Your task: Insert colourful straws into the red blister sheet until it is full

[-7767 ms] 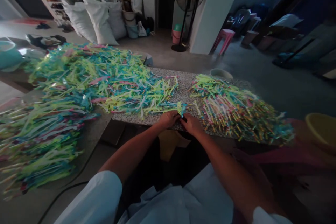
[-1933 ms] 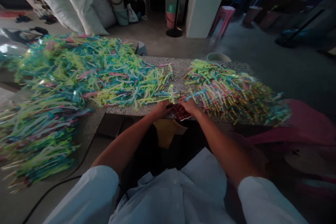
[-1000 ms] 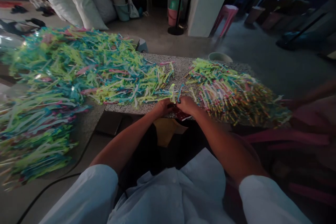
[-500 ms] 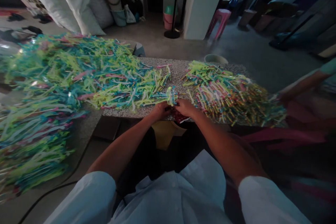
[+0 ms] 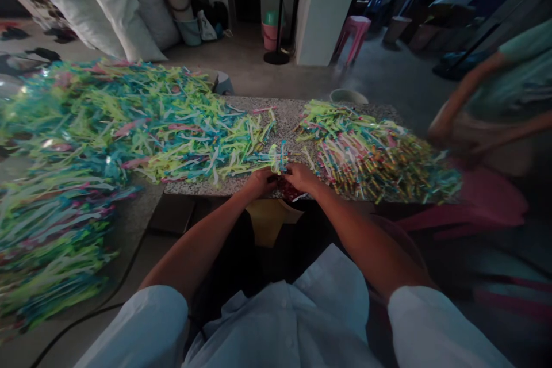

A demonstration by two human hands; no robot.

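My left hand (image 5: pixel 259 181) and my right hand (image 5: pixel 301 177) meet at the near edge of a speckled stone table (image 5: pixel 288 118). Both are closed in a pinch around a small bundle of green and blue strips (image 5: pixel 278 158) that sticks up between them. Under the hands lies a small red patterned piece (image 5: pixel 288 190). A large loose heap of green, blue and pink strips (image 5: pixel 142 121) spreads to the left. A pile of bundled strips with coloured ends (image 5: pixel 375 155) lies to the right.
Another person in a green top (image 5: pixel 495 98) stands blurred at the right, by a pink stool (image 5: pixel 483 207). More strips (image 5: pixel 52 230) cover a lower surface at the left. White sacks (image 5: pixel 121 6), a fan stand (image 5: pixel 278 23), a pillar and a pink stool stand behind.
My hands stay together at the table edge, holding the strips. The other person has come further into view at the right. The view has shifted slightly.
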